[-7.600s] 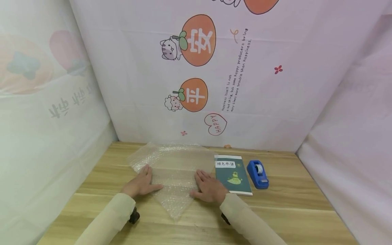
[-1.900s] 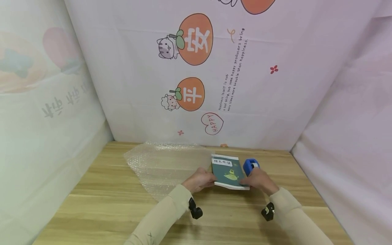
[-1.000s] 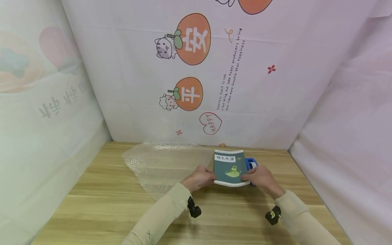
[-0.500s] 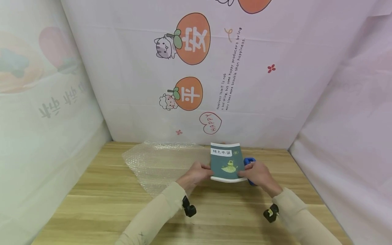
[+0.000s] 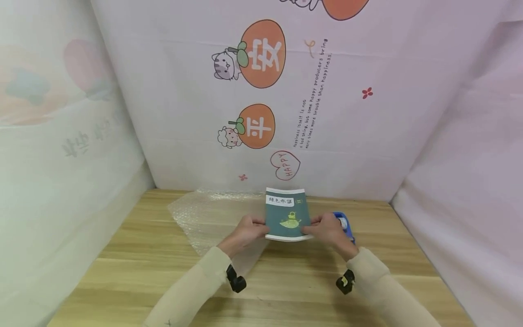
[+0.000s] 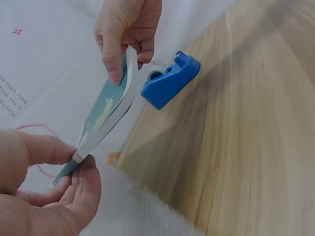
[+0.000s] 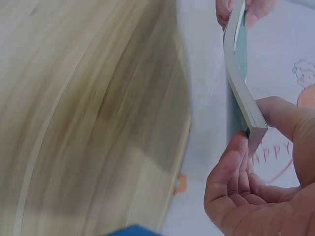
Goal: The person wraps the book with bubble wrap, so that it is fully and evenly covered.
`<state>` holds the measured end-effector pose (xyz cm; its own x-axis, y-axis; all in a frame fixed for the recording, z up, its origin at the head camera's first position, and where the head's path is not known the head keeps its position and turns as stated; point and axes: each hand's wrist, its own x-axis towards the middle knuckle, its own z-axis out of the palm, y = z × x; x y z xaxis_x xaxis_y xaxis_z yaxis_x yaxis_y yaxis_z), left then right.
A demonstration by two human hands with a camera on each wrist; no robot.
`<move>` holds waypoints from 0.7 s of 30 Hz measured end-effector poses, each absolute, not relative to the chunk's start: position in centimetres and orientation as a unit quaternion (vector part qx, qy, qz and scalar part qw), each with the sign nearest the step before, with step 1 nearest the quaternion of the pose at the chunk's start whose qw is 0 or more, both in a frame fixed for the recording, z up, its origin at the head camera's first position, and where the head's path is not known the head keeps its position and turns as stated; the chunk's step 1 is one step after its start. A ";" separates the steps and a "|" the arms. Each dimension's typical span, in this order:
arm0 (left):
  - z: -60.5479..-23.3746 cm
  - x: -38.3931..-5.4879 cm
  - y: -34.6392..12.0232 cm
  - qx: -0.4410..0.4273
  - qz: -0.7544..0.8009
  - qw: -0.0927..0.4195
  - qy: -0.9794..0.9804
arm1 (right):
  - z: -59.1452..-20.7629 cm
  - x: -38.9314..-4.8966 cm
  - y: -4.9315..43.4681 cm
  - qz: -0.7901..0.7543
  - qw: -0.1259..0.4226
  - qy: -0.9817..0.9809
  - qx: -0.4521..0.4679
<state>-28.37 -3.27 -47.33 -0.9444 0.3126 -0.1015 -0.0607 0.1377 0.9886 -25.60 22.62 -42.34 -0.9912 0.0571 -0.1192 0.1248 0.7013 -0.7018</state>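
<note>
Both hands hold a green paperback book [image 5: 288, 212] in the air over the table. My left hand [image 5: 244, 234] pinches its left edge, thumb on the cover and fingers beneath. The right hand [image 5: 328, 232] pinches the opposite edge the same way. In the left wrist view the book [image 6: 106, 105] bends slightly between the two hands. Below and to the left, a sheet of clear bubble wrap [image 5: 216, 218] lies flat on the table; the book and left arm cover part of it. Beyond the right hand sits a blue tape dispenser [image 5: 347, 227], partly hidden by that hand.
The wooden table [image 5: 286, 290] meets a printed cloth wall [image 5: 196, 136] at the back. More white cloth hangs at the left [image 5: 61, 190] and right [image 5: 470, 181] sides. Each wrist carries a small black camera.
The hands have moved from the bubble wrap to the book, lifted it off the table and carried it left to above the wrap's right side. The bubble wrap has spread flatter.
</note>
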 end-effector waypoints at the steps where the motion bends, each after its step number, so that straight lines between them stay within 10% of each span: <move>1: -47.4 -28.3 -3.7 0.084 0.654 0.144 0.738 | -42.5 -25.7 22.2 -0.390 0.047 0.918 0.051; 21: -47.2 -27.0 -12.6 -0.012 0.626 0.094 0.774 | -44.4 -28.4 13.0 -0.439 0.028 0.898 -0.005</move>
